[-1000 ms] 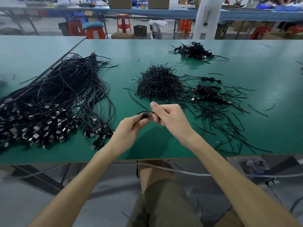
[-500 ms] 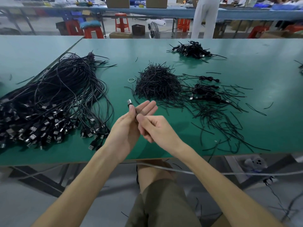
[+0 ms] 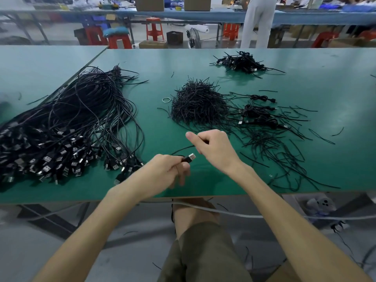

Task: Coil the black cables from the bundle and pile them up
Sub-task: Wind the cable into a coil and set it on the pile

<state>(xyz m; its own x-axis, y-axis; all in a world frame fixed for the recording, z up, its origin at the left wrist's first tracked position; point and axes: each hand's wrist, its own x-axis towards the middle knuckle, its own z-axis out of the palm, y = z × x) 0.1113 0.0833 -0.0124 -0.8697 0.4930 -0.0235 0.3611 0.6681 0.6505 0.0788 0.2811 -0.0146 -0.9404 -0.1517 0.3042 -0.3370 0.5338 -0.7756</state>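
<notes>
Nearest the viewer, the left hand (image 3: 173, 169) pinches the plug end of a single black cable (image 3: 184, 148), the metal USB plug (image 3: 191, 156) protruding up and to the right from between thumb and forefinger. Just beyond and to the right, the right hand (image 3: 213, 147) is curled closed around the same cable, thumb extended to the left. The short span visible between the hands runs lower left to upper right; its free length is hidden, so how far coiling has progressed cannot be told. Judged from this, the next wrap calls for the right hand, the farther one, to carry cable back toward the fixed plug end. Left of the hands lies the uncoiled bundle (image 3: 67, 129). Beyond, on the green table (image 3: 305, 169), lie a heap of short ties (image 3: 199, 104), a few coiled cables (image 3: 258, 115), and farthest, the finished pile (image 3: 242, 62).
</notes>
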